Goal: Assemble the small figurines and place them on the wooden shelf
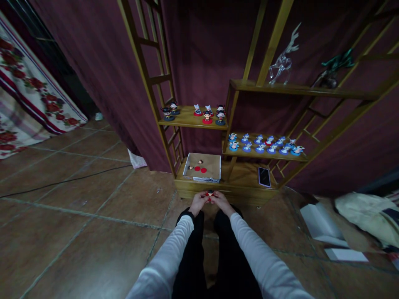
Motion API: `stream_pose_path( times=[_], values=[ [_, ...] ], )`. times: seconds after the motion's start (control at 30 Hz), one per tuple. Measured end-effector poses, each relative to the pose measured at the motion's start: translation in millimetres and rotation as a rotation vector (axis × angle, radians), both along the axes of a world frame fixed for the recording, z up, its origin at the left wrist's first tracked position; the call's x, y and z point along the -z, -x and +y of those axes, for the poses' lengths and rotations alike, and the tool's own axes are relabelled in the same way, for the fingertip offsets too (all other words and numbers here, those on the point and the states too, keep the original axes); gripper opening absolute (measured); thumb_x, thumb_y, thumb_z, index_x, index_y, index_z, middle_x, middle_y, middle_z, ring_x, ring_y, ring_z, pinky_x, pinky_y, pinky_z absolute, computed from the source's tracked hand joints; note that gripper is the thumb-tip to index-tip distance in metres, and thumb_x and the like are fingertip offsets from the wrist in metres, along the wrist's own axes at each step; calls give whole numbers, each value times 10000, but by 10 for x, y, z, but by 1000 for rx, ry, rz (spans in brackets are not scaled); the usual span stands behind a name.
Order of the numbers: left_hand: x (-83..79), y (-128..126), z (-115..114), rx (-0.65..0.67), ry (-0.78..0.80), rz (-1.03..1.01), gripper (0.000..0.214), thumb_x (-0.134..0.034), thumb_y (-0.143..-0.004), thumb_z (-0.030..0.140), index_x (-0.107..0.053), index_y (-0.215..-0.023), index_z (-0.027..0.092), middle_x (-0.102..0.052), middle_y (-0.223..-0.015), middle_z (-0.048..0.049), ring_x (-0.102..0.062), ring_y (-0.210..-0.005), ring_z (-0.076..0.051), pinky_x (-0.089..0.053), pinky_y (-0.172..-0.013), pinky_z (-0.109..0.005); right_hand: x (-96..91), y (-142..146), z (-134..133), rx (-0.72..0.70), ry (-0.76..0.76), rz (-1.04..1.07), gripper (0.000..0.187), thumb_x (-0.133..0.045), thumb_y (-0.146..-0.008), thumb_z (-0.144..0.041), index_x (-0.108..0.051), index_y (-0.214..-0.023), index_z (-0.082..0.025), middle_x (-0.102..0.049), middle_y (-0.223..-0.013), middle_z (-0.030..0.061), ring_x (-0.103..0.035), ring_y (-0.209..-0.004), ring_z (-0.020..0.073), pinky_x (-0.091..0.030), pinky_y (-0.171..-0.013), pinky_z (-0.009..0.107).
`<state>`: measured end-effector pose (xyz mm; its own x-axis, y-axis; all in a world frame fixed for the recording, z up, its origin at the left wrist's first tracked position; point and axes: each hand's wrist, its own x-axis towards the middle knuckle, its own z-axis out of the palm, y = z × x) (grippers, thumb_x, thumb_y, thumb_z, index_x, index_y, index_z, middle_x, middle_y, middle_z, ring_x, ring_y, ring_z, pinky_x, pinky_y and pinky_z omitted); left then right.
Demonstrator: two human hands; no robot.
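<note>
Between my two hands I hold a small red figurine (pixel 210 195) with dark hair, in front of the shelf's low drawer. My left hand (pixel 199 201) grips its left side and my right hand (pixel 220 200) its right side; the fingertips partly cover it. Just beyond my hands lies a shallow box (pixel 213 162) with a brown inside. In it rest two red discs (pixel 200 169) and two small dark-haired figure pieces (pixel 200 162). On the upper left shelf stand several figurines (pixel 207 117) on red and dark bases.
Several blue and purple figurines (pixel 259 147) line the middle right shelf. A phone (pixel 264 177) lies on the bottom board. Above stand a clear deer ornament (pixel 283 66) and a green ornament (pixel 333 68). White boxes (pixel 324 224) and a pale bag (pixel 368 214) are on the floor at right.
</note>
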<state>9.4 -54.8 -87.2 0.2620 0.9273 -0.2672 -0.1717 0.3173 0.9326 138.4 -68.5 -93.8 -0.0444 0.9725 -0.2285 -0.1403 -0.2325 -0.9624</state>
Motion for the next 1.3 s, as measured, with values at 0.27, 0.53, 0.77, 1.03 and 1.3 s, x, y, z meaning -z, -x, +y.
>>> stream_pose_path(
  times=[0.27,0.53,0.77,1.03,1.3],
  values=[
    [69,-31,-6,-57,-110,105,175,-627,-593,174,-654,-759,123,-611,-594,-3,-529,-534,-99,-407,-529,-197,-76,6,-26,5,7,-22,275,-705,-550,-366,-597,-744,-204,-674,-755,5,-611,-671,163,-458,-590,276],
    [-32,-3,-74,-27,-278,218,340,-641,-601,131,-642,-940,155,-660,-803,-39,-590,-732,-153,-460,-734,-268,-21,-89,-37,7,17,163,438,-750,-524,-353,-623,-919,-213,-677,-947,52,-620,-882,217,-485,-740,349],
    [-47,32,-177,-53,-517,513,494,-605,-656,102,-579,-1136,212,-600,-1067,-89,-542,-994,-223,-379,-926,-348,-15,-131,-53,1,10,214,497,-741,-523,-290,-622,-1002,-229,-666,-980,50,-614,-910,212,-472,-801,373],
    [-146,11,-293,14,-713,856,507,-501,-779,171,-443,-1281,216,-543,-1077,-107,-494,-1024,-236,-357,-918,-328,81,-141,-21,25,42,238,482,-690,-521,-193,-634,-997,-245,-637,-1077,38,-606,-944,204,-466,-850,384],
    [-300,41,-371,107,-897,1097,493,-410,-831,180,-375,-1323,170,-531,-991,-125,-496,-946,-240,-358,-844,-333,1,-165,-33,25,30,256,477,-693,-513,-160,-652,-978,-258,-640,-1094,18,-565,-1027,212,-452,-907,389]
  ],
)
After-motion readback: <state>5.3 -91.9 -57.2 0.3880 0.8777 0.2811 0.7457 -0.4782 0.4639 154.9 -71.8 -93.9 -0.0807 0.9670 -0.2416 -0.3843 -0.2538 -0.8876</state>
